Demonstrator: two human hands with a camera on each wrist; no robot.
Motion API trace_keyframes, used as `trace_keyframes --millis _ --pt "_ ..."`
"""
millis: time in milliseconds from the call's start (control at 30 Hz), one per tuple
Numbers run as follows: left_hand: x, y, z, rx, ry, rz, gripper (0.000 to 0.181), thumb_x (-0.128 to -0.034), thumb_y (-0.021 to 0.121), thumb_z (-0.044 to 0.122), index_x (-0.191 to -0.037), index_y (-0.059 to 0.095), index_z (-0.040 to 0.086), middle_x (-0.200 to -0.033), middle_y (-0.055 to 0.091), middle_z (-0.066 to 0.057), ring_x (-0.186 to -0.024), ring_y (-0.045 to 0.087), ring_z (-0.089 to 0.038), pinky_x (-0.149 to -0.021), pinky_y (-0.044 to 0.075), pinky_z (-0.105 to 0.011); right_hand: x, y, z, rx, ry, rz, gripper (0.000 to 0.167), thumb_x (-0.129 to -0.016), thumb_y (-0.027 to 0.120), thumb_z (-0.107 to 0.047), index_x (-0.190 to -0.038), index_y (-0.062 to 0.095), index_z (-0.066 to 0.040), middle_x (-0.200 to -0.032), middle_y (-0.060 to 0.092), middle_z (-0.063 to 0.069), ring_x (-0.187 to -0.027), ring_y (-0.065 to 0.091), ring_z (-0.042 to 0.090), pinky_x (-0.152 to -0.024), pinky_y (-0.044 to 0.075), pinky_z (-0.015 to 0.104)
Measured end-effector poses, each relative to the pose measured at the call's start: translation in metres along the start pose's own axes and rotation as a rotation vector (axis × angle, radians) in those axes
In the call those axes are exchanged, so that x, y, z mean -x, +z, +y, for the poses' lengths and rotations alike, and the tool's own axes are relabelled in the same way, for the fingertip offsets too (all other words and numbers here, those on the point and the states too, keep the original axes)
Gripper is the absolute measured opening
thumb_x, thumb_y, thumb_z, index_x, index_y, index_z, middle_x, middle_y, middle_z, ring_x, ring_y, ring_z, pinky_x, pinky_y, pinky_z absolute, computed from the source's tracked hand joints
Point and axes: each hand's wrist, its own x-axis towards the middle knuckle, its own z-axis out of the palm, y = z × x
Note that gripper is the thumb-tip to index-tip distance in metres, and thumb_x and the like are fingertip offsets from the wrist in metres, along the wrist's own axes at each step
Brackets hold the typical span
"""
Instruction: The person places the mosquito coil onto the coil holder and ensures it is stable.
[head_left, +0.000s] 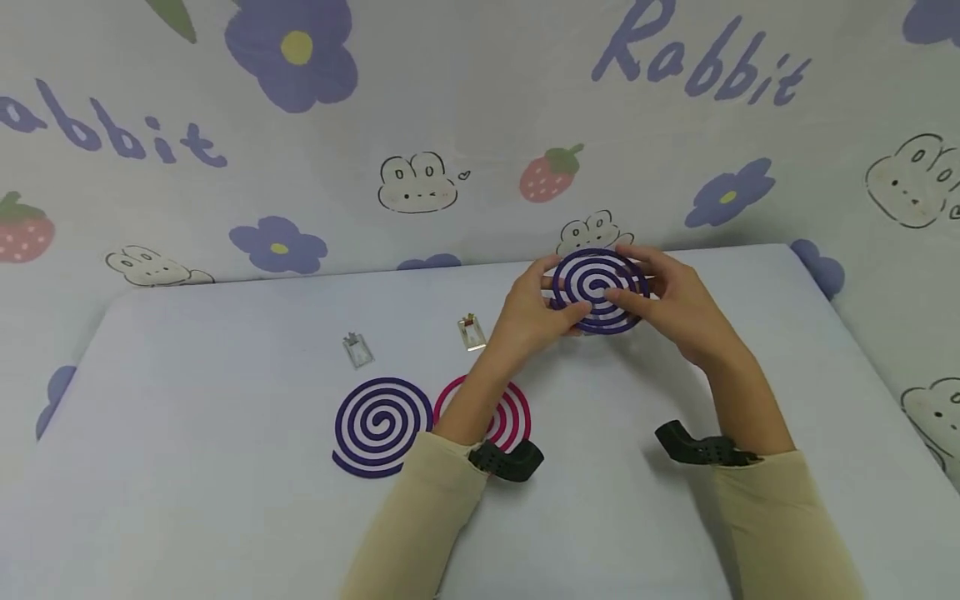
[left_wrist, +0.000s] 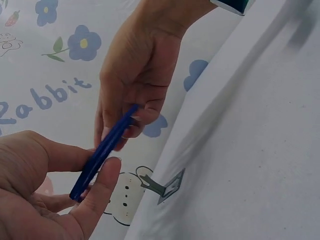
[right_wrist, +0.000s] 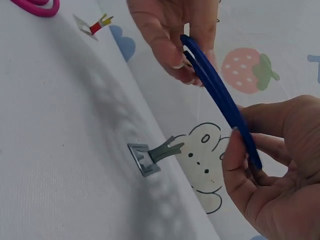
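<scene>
Both hands hold a dark blue mosquito coil [head_left: 597,285] raised above the far edge of the table. My left hand [head_left: 527,315] pinches its left side between thumb and fingers. The right hand [head_left: 678,302] grips the opposite side, its thumb across the spiral's face. In the right wrist view the coil [right_wrist: 220,95] appears edge-on, with two slightly parted strips at its upper end. Below it stands a small metal coil stand [right_wrist: 145,160] with a raised forked tab; the head view mostly hides this stand.
A blue coil [head_left: 382,423] lies on the white table [head_left: 187,500]. Beside it is a pink coil [head_left: 517,417], partly covered by the left forearm. Two more metal stands, one silver [head_left: 358,350] and one gold-toned [head_left: 472,333], lie behind them. A patterned cloth [head_left: 480,100] hangs behind.
</scene>
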Motion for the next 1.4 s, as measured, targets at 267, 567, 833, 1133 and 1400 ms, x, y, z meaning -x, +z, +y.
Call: trace_keyframes --millis 267,567,833,1133,1400 --pt "-0.005 0.006 0.001 0.068 -0.025 0.011 0.066 -0.0995 0.073 0.011 -0.157 0.042 0.008 -0.146 0.059 -0.021 -0.112 0.073 -0.032 -0.089 0.066 -0.046 -0.003 -0.006 0.005 -0.104 0.109 0.013 0.071 -0.103 0.070 -0.022 -0.165 0.037 -0.016 -0.161 0.049 0.021 -0.139 0.056 0.032 -0.105 0.056 0.020" --pt "-0.011 0.007 0.000 0.005 -0.030 0.062 0.064 -0.0994 0.072 0.009 -0.156 0.041 0.007 -0.140 0.062 -0.023 -0.106 0.073 -0.033 -0.082 0.067 -0.043 -0.008 0.007 0.005 -0.103 0.111 0.043 0.066 -0.103 0.069 -0.018 -0.163 0.040 -0.011 -0.162 0.048 0.025 -0.145 0.052 0.041 -0.121 0.044 0.055" --pt "-0.016 0.015 -0.007 0.009 -0.027 0.089 0.062 -0.0988 0.072 0.007 -0.155 0.046 0.007 -0.138 0.062 -0.025 -0.101 0.073 -0.033 -0.077 0.067 -0.041 -0.006 0.011 0.007 -0.174 0.140 0.066 0.067 -0.103 0.068 -0.016 -0.163 0.038 -0.012 -0.164 0.044 0.025 -0.147 0.049 0.042 -0.119 0.046 0.057" --pt "-0.021 0.021 -0.017 0.022 -0.048 0.107 0.056 -0.0987 0.072 0.008 -0.149 0.049 0.008 -0.134 0.065 -0.025 -0.105 0.074 -0.035 -0.067 0.066 -0.030 -0.006 0.016 0.014 -0.154 0.175 0.107 0.068 -0.102 0.071 -0.020 -0.162 0.041 -0.014 -0.160 0.047 0.026 -0.146 0.050 0.042 -0.120 0.045 0.056" --pt "-0.024 0.025 -0.021 -0.011 -0.044 0.121 0.056 -0.0989 0.071 0.010 -0.149 0.048 0.007 -0.133 0.068 -0.024 -0.114 0.073 -0.036 -0.082 0.066 -0.035 -0.007 0.019 0.017 -0.172 0.184 0.122 0.065 -0.102 0.070 -0.017 -0.161 0.043 -0.010 -0.159 0.052 0.024 -0.144 0.055 0.039 -0.122 0.044 0.054"
